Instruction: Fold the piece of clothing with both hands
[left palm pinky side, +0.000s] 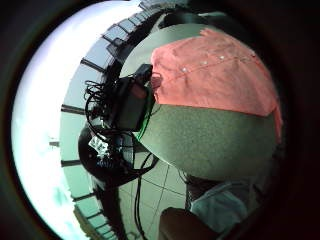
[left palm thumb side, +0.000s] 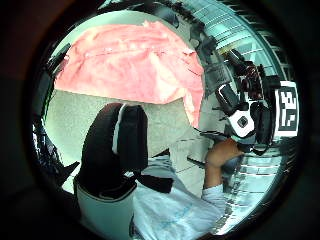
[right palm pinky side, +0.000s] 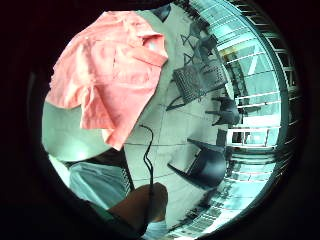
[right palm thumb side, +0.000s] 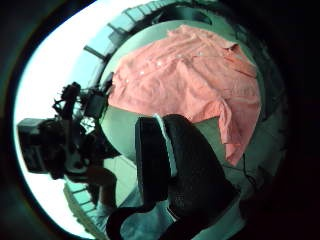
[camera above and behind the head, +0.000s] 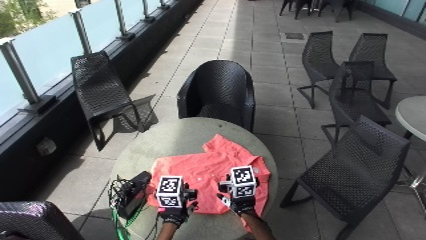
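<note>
Both hands, left hand (camera above and behind the head: 174, 216) and right hand (camera above and behind the head: 243, 204), above pink shirt (camera above and behind the head: 206, 177) on round table (camera above and behind the head: 166, 140).

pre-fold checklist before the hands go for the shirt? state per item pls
1. Shirt lies spread on the round table: ok.
2. Shirt fully on the table: not ok, one part hangs over the edge.
3. Left hand free of cloth: ok, palm views show the shirt at a distance.
4. Right hand free of cloth: ok, same.
5. Black device with cables clear of the shirt: not ok, it sits right beside the shirt's edge.
6. Finger posture of either hand: cannot tell.
</note>
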